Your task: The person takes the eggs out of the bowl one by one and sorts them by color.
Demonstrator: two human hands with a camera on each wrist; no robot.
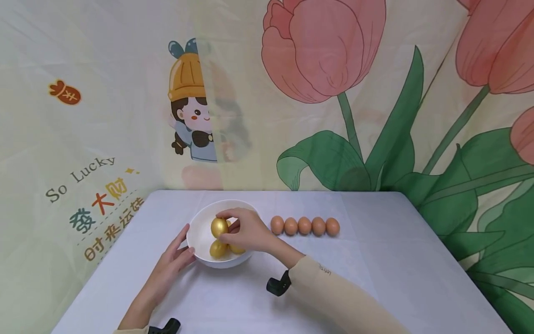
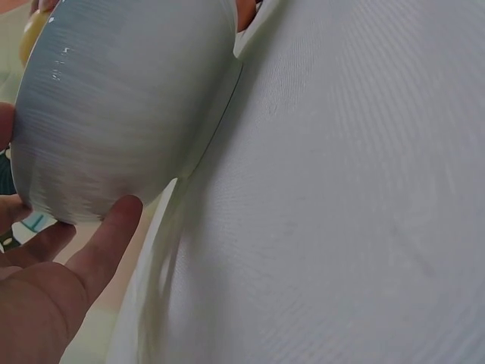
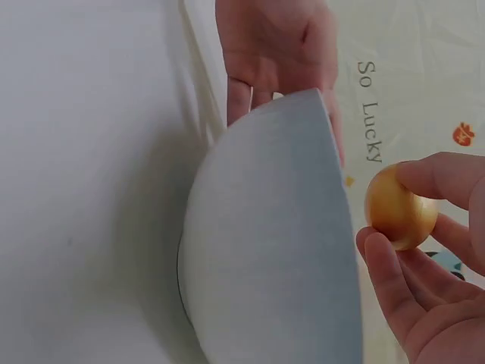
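A white bowl (image 1: 201, 237) stands on the table, with golden eggs (image 1: 218, 250) lying inside it. Above the bowl's interior, my right hand (image 1: 251, 229) pinches a golden egg (image 1: 219, 227) between thumb and fingertips. The right wrist view shows this held egg (image 3: 402, 209) higher than the rim of the bowl (image 3: 265, 235). At the bowl's left side, my left hand (image 1: 172, 260) touches the outer wall with extended fingers. In the left wrist view, fingertips (image 2: 125, 210) press on the bowl's outside. My right hand partly hides the eggs in the bowl.
Several brown eggs (image 1: 305, 226) lie in a row to the right of the bowl. A white cloth covers the table (image 1: 375, 260). Behind it hangs a printed backdrop (image 1: 238, 69) with tulips and a cartoon figure.
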